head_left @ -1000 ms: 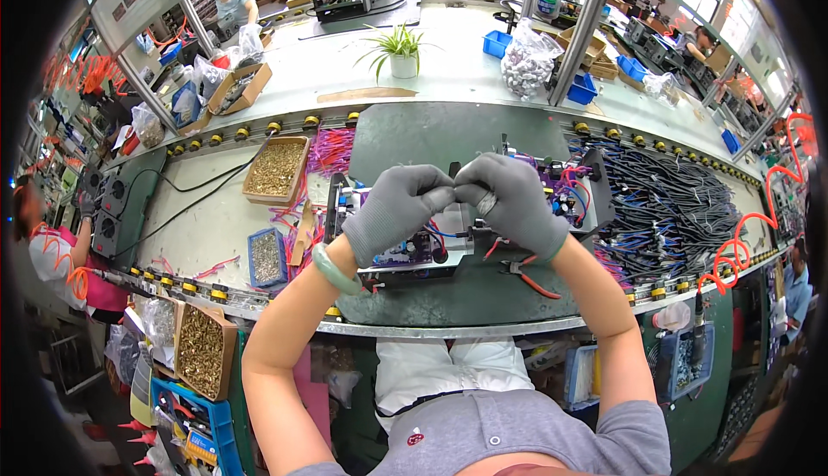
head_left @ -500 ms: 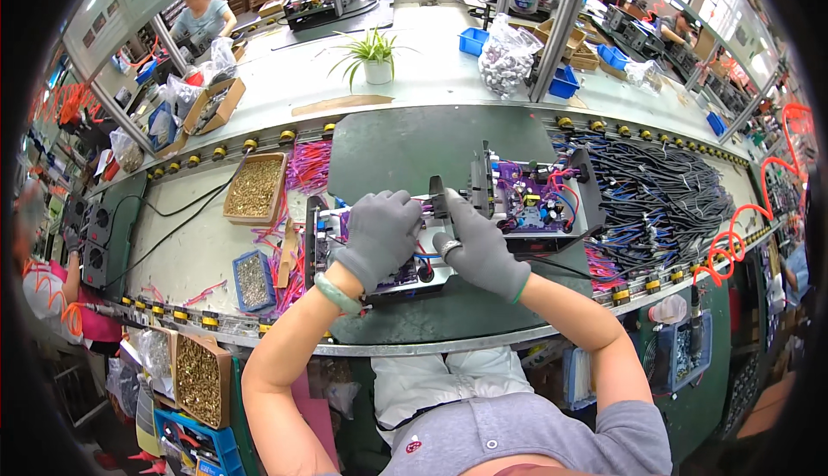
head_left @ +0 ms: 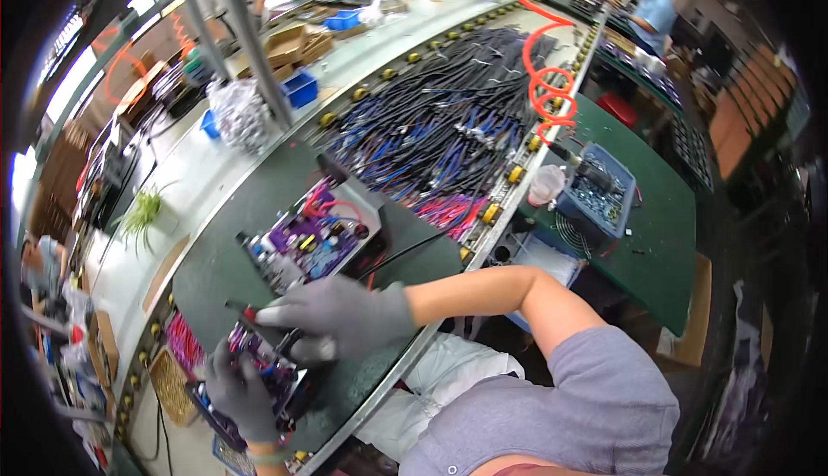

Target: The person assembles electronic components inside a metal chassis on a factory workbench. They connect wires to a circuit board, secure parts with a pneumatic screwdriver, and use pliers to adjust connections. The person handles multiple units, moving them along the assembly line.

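Note:
Two open electronic units with purple circuit boards sit on the green work mat (head_left: 233, 226). My left hand (head_left: 241, 394), in a grey glove, has its fingers bent over the nearer unit (head_left: 274, 372), gripping it beside its dark side panel. My right hand (head_left: 345, 321), also gloved and slightly blurred, reaches across to the right end of that unit. Its fingers are closed around a black end panel (head_left: 289, 340), partly hidden by the glove. Farther off stands the second unit (head_left: 315, 239), untouched, its components and red wires exposed.
Black cables (head_left: 448, 105) with blue ends lie heaped beyond the mat, near pink wires (head_left: 448, 211). An orange coiled hose (head_left: 552, 88) hangs at upper right. A blue bin (head_left: 599, 191) of small parts rests on a green side table (head_left: 664, 252). A bag (head_left: 237, 118) stands behind.
My view has swung to the right, so the units now appear lower left. Both hands stay at the nearer unit, the right one still at its end panel.

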Motion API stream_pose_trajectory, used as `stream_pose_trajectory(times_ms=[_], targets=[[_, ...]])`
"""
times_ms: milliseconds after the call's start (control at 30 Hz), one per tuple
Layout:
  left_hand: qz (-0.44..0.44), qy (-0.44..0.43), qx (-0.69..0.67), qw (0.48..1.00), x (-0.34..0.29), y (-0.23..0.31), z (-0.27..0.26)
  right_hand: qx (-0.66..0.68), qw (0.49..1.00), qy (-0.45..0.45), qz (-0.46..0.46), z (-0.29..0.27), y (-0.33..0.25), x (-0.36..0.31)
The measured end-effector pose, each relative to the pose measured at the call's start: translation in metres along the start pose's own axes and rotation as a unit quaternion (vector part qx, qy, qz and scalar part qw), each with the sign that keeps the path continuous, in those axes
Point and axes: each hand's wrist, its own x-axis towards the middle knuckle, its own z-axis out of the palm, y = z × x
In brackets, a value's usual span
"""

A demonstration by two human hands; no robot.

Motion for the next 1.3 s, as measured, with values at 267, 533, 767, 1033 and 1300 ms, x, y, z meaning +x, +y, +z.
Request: stream_pose_trajectory(times_ms=[267,533,767,1033,1300], targets=[[-0.022,-0.022,0.000,1.000,-0.009,-0.004,-0.013,-0.371,0.791,0.102,0.476,-0.222,0.151,-0.114],[-0.032,-0.027,-0.008,0.999,0.004,0.009,-0.020,-0.544,0.587,-0.150,0.581,-0.216,0.274,-0.225],[-0.007,-0.001,-0.001,1.000,0.006,0.000,-0.035,-0.411,0.668,-0.231,0.576,-0.265,0.237,-0.210],[-0.115,0.008,-0.146,0.983,0.040,0.018,-0.047,-0.160,0.952,0.085,0.249,-0.219,0.120,-0.077],[0.129,-0.023,-0.117,0.985,0.111,0.102,-0.002,-0.415,0.907,-0.075,-0.011,-0.160,0.106,-0.031]])
